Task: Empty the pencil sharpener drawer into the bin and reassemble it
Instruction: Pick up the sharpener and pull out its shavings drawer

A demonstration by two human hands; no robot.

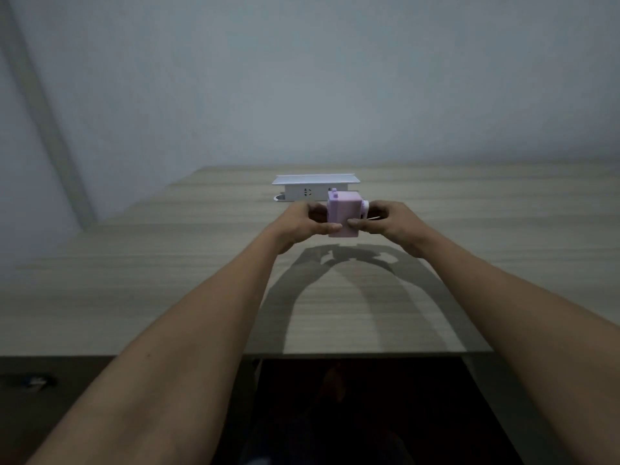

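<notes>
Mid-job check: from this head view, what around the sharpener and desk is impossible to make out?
- Drawer of the purple sharpener: seated or out, hidden by the left hand and right hand.
- Crank side: covered by the right hand.
- Bin: none shows in the head view.
- White power strip: its right end is hidden behind the sharpener.
- Space under the wooden desk: too dark.

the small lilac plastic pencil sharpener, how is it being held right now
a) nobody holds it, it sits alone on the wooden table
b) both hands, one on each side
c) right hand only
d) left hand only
b: the small lilac plastic pencil sharpener sits between the left hand and the right hand, with fingers of each pressed to its lower front edge, and its shadow on the wooden table suggests it is lifted.
</notes>
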